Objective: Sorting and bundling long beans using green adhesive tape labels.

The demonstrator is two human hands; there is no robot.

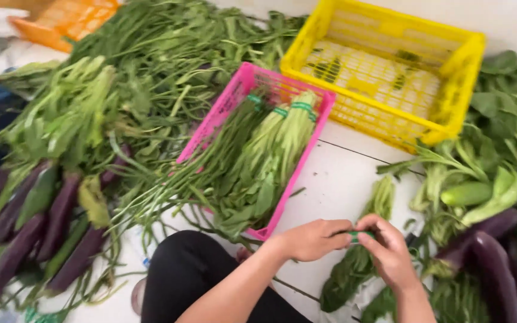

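Crates first: pink crate (pixel 210 128) of banded greens, yellow crate (pixel 450 78) behind, on white floor (pixel 336 179). Left hand (pixel 315 239) and right hand (pixel 390 254) pinch green tape (pixel 354 235) around a leafy bundle (pixel 360 257).

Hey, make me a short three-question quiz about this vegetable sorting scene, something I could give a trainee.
1. True or false: the yellow crate is packed full of greens.
2. What do the left hand and right hand both grip? A) an eggplant B) a green band on a bundle of greens C) the pink basket's rim
3. What lies in the pink basket?

Key
1. False: it holds only a few leaf scraps.
2. B: the fingers meet at the band near the bundle's stem end.
3. Tied bundles of leafy greens, stems toward the far end.
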